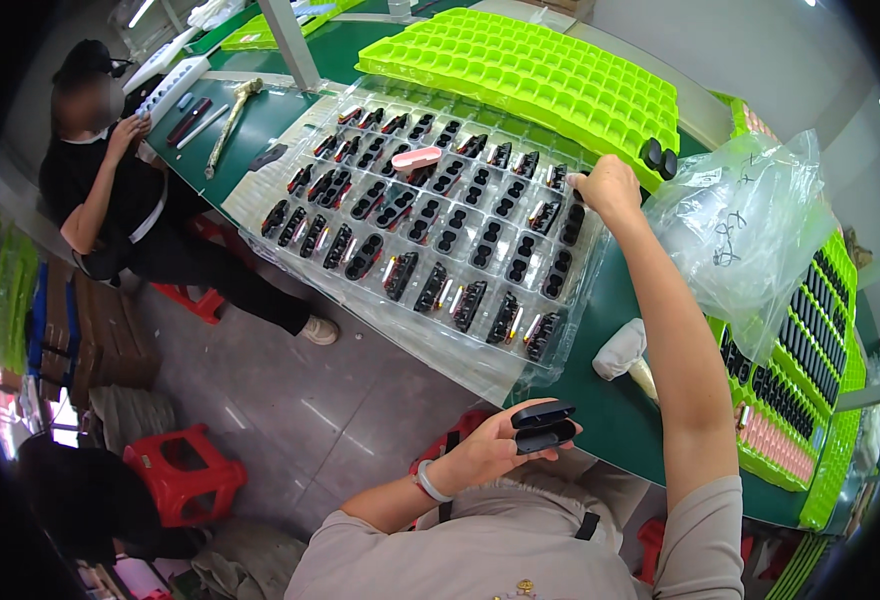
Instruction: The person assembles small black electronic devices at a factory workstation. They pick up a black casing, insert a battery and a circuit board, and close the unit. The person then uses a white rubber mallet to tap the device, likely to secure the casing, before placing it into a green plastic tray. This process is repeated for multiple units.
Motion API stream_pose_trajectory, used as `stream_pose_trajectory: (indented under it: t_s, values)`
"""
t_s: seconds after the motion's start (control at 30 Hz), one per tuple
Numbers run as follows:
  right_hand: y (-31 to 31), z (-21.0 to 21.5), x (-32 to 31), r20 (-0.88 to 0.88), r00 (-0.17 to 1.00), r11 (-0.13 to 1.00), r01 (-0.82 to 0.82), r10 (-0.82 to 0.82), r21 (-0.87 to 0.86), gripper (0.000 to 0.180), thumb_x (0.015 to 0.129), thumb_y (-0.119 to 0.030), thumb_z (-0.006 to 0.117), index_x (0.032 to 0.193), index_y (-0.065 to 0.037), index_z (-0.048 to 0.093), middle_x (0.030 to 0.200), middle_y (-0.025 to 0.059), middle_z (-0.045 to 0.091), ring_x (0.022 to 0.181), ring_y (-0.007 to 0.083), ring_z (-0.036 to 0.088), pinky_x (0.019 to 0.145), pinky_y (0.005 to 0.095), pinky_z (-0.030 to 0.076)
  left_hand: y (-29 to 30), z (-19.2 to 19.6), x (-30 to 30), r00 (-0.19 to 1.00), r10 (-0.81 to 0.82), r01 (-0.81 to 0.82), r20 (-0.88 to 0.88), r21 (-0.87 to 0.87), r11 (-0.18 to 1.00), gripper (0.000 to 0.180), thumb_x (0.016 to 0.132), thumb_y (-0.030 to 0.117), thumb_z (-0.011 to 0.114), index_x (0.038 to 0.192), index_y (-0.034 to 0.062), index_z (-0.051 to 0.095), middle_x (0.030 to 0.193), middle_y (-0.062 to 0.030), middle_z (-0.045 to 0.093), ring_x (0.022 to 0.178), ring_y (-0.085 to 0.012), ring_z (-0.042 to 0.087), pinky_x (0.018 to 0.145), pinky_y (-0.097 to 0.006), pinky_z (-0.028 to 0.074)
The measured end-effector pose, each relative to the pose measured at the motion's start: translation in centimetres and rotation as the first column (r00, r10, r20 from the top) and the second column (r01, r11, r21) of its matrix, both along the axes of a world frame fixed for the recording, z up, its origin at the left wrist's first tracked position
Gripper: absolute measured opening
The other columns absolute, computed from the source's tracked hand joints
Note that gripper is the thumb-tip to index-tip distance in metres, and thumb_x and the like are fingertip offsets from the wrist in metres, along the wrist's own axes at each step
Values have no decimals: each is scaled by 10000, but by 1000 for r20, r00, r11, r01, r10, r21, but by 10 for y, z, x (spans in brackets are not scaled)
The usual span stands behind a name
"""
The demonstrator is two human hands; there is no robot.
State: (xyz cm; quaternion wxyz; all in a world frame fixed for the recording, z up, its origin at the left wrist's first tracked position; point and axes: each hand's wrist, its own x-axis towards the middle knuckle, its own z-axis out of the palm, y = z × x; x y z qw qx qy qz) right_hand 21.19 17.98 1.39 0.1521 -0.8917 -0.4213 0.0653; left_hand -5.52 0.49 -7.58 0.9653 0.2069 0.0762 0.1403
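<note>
My left hand (482, 452) is closed around a black earbud charging case (543, 437), whose lid stands raised and whose hollow shell faces up. It is held in front of my body, off the table's near edge. My right hand (612, 188) reaches to the far right corner of a clear compartment tray (438, 208). Its fingers are pinched together over a compartment there; what is between them is hidden. Several black inserts (490, 240) with paired round wells fill the tray, some on their sides with coloured parts showing. A pink case (417, 158) lies across the tray's far part.
Bright green trays (520, 70) are stacked behind; two black pieces (658, 158) sit on their corner. A clear plastic bag (745, 235) covers part of the filled green trays (795, 400) at right. A cloth-wrapped tool (622, 350) and a mallet (230, 125) lie on the green table. A co-worker (110, 180) sits left.
</note>
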Motion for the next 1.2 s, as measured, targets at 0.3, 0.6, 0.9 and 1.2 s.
stream_pose_trajectory:
  t_s: [0.3,0.6,0.9,1.2]
  values:
    - [46,-14,-61,667,537,545,-807,516,228,219,719,-110,670,935,-87,638,967,98,569,970,263,553,807,390,460,1,-8,-7,999,20,-18,32,-65,998,907,677,346,794,1365,18,301,1302,-215,455,1145,-268,517,939,-341,440]
    - [142,-68,-150,442,615,428,-781,653,455,217,731,-383,632,712,-180,705,948,101,585,982,306,527,818,431,430,-9,-4,-15,964,259,-263,-52,-83,961,697,785,432,635,1305,46,381,1177,-142,515,976,-250,507,832,-370,393]
    - [-150,30,-105,389,554,229,-744,736,628,115,765,-62,553,870,-23,531,854,99,480,747,236,570,611,311,510,-3,-24,-33,973,142,-145,182,6,989,886,589,463,821,1208,18,371,1052,-270,559,924,-334,568,778,-400,459]
    - [-396,14,86,502,642,772,-631,580,-85,246,737,-91,588,982,-70,595,1019,63,581,836,229,601,685,333,489,-6,4,12,982,-160,146,104,133,980,571,739,277,765,1141,-7,475,980,-294,600,837,-309,631,612,-328,533]
